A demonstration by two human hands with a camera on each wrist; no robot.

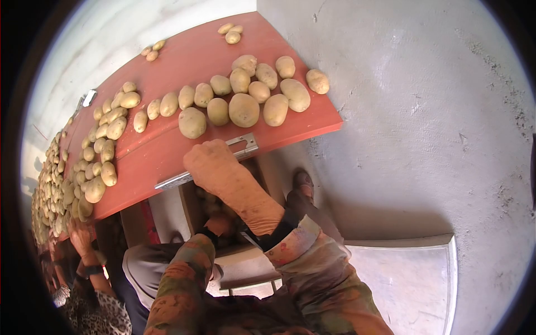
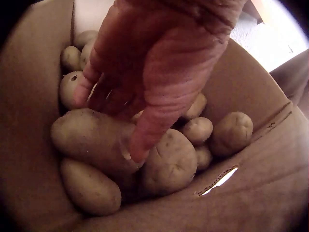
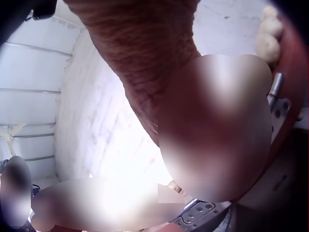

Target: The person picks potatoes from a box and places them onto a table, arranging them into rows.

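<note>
My left hand (image 2: pixel 159 82) reaches down into a cardboard box (image 2: pixel 260 169) of potatoes. Its thumb presses the right end of a long potato (image 2: pixel 89 137), and the other fingers go down behind it, partly hidden. A rounder potato (image 2: pixel 169 162) lies right beside the thumb. In the head view this left hand (image 1: pixel 220 224) shows dimly below the tabletop. My right hand (image 1: pixel 212 162) is curled over the middle of a long metal handle (image 1: pixel 245 146) at the front edge of the red tabletop (image 1: pixel 139 167). Its fingertips are hidden, and blurred in the right wrist view.
Rows of potatoes (image 1: pixel 244 110) lie along the tabletop, with a larger heap (image 1: pixel 53 190) at the far left. A grey wall (image 1: pixel 402 111) borders the right side. Another person's hand (image 1: pixel 81 237) is at the left edge. A pale panel (image 1: pixel 402 279) lies at lower right.
</note>
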